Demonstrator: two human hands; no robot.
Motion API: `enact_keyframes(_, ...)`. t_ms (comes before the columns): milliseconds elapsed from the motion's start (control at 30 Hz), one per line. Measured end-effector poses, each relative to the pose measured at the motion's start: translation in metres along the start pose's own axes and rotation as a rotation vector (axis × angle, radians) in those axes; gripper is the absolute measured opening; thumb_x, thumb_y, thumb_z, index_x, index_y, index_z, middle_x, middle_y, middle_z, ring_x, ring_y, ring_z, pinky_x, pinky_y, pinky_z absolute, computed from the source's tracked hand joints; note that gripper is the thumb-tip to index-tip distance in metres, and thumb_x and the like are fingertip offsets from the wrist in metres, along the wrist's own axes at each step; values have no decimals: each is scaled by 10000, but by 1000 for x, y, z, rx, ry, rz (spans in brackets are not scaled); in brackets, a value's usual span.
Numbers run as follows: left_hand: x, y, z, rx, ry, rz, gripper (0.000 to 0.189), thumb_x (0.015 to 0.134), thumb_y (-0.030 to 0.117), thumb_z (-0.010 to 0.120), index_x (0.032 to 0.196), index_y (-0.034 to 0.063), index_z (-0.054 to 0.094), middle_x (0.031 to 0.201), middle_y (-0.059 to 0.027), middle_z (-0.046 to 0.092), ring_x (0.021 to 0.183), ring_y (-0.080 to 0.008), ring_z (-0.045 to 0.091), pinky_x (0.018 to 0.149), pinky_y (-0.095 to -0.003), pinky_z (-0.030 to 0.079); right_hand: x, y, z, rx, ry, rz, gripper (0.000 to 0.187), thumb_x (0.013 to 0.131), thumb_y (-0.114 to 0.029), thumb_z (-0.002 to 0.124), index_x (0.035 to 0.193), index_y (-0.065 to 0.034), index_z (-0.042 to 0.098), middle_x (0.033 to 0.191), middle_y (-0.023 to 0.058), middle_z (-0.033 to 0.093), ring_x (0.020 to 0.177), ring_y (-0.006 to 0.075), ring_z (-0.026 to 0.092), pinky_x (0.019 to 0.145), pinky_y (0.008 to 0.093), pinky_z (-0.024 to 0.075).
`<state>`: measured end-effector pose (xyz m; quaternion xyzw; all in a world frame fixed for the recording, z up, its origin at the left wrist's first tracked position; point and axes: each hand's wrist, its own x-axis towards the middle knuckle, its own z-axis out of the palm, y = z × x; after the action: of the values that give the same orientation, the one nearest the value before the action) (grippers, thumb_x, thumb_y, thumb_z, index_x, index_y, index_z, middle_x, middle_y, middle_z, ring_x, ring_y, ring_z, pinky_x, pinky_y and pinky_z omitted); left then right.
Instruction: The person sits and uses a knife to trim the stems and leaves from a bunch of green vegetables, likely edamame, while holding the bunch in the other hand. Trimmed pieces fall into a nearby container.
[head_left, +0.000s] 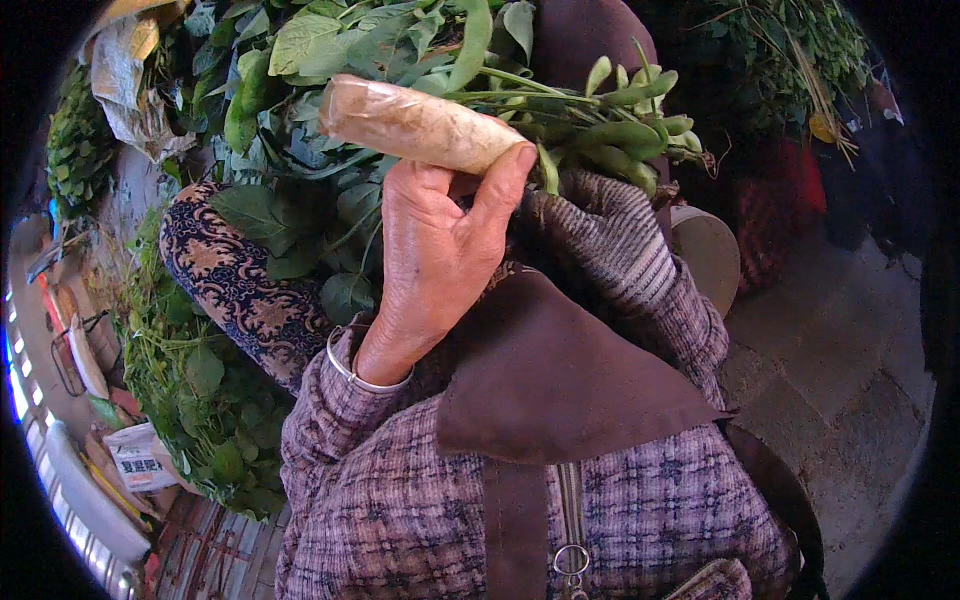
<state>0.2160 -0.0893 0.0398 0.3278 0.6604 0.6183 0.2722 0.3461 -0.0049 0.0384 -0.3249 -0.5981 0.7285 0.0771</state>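
Observation:
My bare left hand (442, 240), with a silver bangle (367, 375) at its wrist, grips a pale, translucent roll (427, 127), apparently tape or plastic film. My thumb presses on the roll's right end; most of the fingers are hidden behind it. On my right hand (607, 225) is a grey striped knit glove. It holds the stem ends of a bunch of green soybean plants, whose plump pods (622, 142) stick out above the glove. The gloved fingertips are partly hidden. Leafy soybean stems (337, 45) stretch away to the left across my lap.
A heap of leafy plants (210, 382) lies at my left, beside a white printed sack (139, 457). More greenery (787, 45) is at the upper right. A round pale container or stool (705, 247) stands right of my glove, over a tiled floor (825, 375). A brown apron flap (562, 375) hangs before me.

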Motion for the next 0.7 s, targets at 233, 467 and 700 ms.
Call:
enact_keyframes(233, -2, 4, 4, 77, 15, 20, 134, 836, 96, 681, 849, -31, 639, 684, -61, 633, 608, -111, 577, 578, -258, 455, 2, 20, -1, -173, 61, -159, 307, 952, -167, 503, 1173, 46, 522, 1039, 83, 612, 898, 143, 581, 774, 269, 487)
enact_keyframes(467, 8, 3, -8, -108, -23, -99, 134, 828, 90, 687, 862, -34, 647, 709, -57, 647, 642, -89, 577, 594, -248, 456, 4, 16, -11, 198, -42, 92, 401, 918, -257, 546, 1204, 23, 518, 1057, 97, 610, 902, 159, 590, 773, 278, 487)
enact_keyframes(700, 4, 11, -6, 103, -34, -18, 110, 830, 70, 670, 812, -35, 643, 651, -65, 634, 588, -105, 572, 560, -254, 446, 5, 18, -10, 377, -126, 181, 550, 898, -407, 573, 1262, -2, 491, 1124, 102, 599, 945, 154, 591, 803, 252, 478)
